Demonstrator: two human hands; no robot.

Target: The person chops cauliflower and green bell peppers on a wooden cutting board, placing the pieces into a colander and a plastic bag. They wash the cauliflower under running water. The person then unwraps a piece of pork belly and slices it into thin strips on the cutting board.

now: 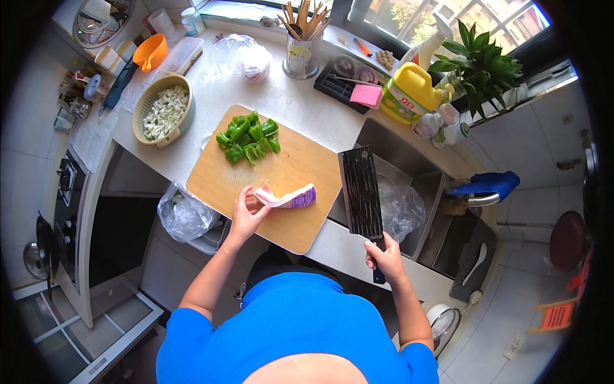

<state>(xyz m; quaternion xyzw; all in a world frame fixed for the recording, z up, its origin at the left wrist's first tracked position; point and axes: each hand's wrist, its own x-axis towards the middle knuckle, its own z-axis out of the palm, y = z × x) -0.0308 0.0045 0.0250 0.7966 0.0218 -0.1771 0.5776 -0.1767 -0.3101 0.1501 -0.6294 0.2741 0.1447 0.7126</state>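
Head view. Strip (pixel 291 197), one: pink and white, apparently meat, purple marks on its outer face; located over the near half of the board (pixel 300 160), right of the left hand (pixel 245 212). Left hand: pinching the strip's left end between thumb and fingers.

Cleaver (pixel 361 192), one: broad dark blade with pale streaks, a hole near the far corner, black handle; located right of the board, blade pointing away from the person. Right hand (pixel 385 257): wrapped around the cleaver's handle.

Peppers (pixel 238 133), cut: green pieces, heaped on the far part of the board, apart from the strip. Board: wooden, rounded corners, set aslant on the white tabletop (pixel 220 95).

Left of the board: colander (pixel 139 118), beige, holding chopped pale pieces (pixel 165 115). Beyond it: orange bowl (pixel 151 51); clear box (pixel 181 57). Beyond the board: plastic bag (pixel 252 64), knotted or bunched, cannot tell which; holder (pixel 300 57) with chopsticks (pixel 308 19) upright.

Far right: black tray (pixel 329 82); pink sponge (pixel 366 96) at its near corner; yellow jug (pixel 412 83), beside the sponge; leafy plant (pixel 480 61) near the window. Right: metal sink (pixel 380 142), a clear bag (pixel 401 205) inside; blue cloth (pixel 491 184) past its right side.
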